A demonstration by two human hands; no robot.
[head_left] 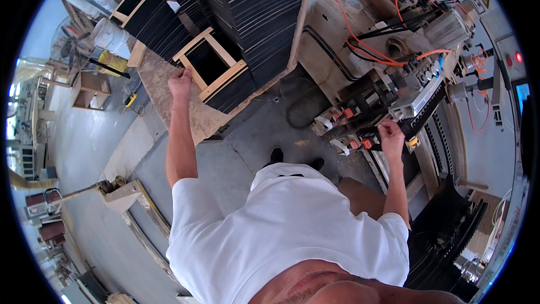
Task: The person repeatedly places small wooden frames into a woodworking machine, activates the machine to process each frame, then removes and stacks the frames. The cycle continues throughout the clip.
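To my left, a pale wooden frame (224, 78) with a black opening lies on top of a stack of dark frames (236, 91). My left hand (180, 83) is closed at the frame's left edge, its fingertips on the wood. On the other side, my right hand (390, 130) is held over a machine (413, 104) with a metal rail and small red-and-black parts. Its fingers are pinched together, and whatever they may hold is too small to make out.
Tall stacks of black frames (264, 11) stand behind, beside another wood-topped stack (134, 11). The stacks rest on a worn board (163, 98). Orange air hoses (368, 50) cross the machine at right. A white bucket (110, 36) and wooden box (91, 91) are at far left.
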